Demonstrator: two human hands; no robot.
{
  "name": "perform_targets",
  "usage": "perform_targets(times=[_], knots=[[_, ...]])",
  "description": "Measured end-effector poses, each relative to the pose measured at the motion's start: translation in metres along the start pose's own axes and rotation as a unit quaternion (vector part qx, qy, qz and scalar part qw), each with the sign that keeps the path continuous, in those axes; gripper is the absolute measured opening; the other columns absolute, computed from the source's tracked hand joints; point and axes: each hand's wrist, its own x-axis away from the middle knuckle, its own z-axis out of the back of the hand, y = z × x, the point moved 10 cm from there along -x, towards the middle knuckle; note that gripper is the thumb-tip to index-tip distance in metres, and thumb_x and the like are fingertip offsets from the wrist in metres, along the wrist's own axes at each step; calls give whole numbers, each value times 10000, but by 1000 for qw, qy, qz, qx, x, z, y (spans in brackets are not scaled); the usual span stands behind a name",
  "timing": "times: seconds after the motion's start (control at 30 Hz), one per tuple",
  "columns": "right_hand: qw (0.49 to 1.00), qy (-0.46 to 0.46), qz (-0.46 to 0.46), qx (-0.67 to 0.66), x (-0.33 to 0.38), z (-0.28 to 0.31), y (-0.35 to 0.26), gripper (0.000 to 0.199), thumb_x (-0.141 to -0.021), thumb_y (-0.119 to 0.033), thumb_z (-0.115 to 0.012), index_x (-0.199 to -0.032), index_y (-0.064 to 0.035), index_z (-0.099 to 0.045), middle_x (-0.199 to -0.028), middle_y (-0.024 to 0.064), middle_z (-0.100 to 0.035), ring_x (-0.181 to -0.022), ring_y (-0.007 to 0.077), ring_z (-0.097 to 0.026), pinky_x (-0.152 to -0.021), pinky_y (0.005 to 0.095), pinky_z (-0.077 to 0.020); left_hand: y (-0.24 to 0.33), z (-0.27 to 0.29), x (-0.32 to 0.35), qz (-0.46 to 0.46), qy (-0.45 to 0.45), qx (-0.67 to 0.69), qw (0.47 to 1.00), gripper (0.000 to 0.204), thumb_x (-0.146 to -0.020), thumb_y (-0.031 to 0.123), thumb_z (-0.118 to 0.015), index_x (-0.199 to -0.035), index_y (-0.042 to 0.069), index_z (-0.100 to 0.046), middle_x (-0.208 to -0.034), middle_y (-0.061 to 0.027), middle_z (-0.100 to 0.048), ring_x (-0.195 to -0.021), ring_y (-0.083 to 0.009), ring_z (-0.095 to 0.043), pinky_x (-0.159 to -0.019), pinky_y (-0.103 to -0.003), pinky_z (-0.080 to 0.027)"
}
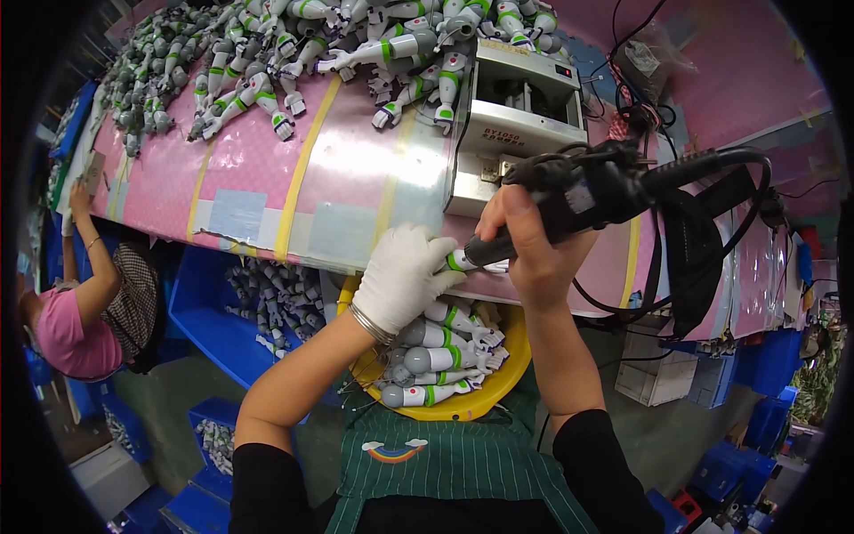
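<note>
Now the gloved left hand [402, 276] pinches a toy limb [458, 260] at the tip of a power tool [578, 203] gripped by the right hand [539, 254] — beneath, a yellow basin [464, 410] holds more limbs [436, 359].

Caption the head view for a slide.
Gloved left hand holds a toy part at the tip of a power tool in the bare right hand, a yellow basin of parts close by.

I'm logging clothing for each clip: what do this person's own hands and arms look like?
The left hand wears a white glove, with thin silvery bangles at its wrist. The right hand shows no glove or bracelet. Black sleeves end near the elbows, leaving both forearms uncovered.
</note>
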Motion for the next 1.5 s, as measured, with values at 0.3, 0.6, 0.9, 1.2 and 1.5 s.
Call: perform_targets(times=[0.3, 0.6, 0.9, 1.2, 1.5], knots=[[992, -23, 117, 48, 13, -3, 3, 254, -923, -77, -631, -1044, 19, -430, -626, 73, -505, -485, 162, -505, -487, 303, -458, -5, -4, -1, 17, -14, 15, 1000, 350, -709, 240, -794, -990, 66, -678, -836, -121, -594, -849, -332, -577, -754, -435, -477], [988, -27, 120, 94, 17, 2, 4, 240, -920, -72, -612, -1057, 10, -433, -660, 80, -518, -517, 156, -515, -516, 302, -469, -4, -4, 0, 22, 3, 16, 1000, 338, -717, 238, -788, -983, 63, -676, -839, -121, -592, -856, -334, -575, -758, -434, -479], [983, 95, 105, 113, 16, -2, -4, 57, -897, 36, -614, -928, 35, -567, -671, 49, -560, -506, 128, -543, -491, 278, -447, -4, 1, -3, -5, 24, 28, 999, 317, -713, 238, -785, -959, 76, -668, -828, -126, -573, -850, -346, -568, -749, -446, -465], [997, 43, 63, -18, -12, 16, -51, 132, -962, -95, -566, -1049, -18, -505, -670, 82, -549, -536, 176, -554, -508, 319, -492, 8, -1, 38, -27, -100, 108, 989, 327, -733, 298, -779, -961, 79, -696, -884, -149, -623, -908, -351, -611, -821, -454, -496], [980, 79, 172, 67, -45, 4, -70, 73, -929, -34, -591, -935, 20, -543, -648, 85, -567, -502, 154, -561, -514, 300, -499, -222, 197, -69, -13, 205, -516, 832, 215, -782, 118, -589, -992, 125, -636, -1158, -91, -601, -1048, -268, -600, -826, -404, -513]])
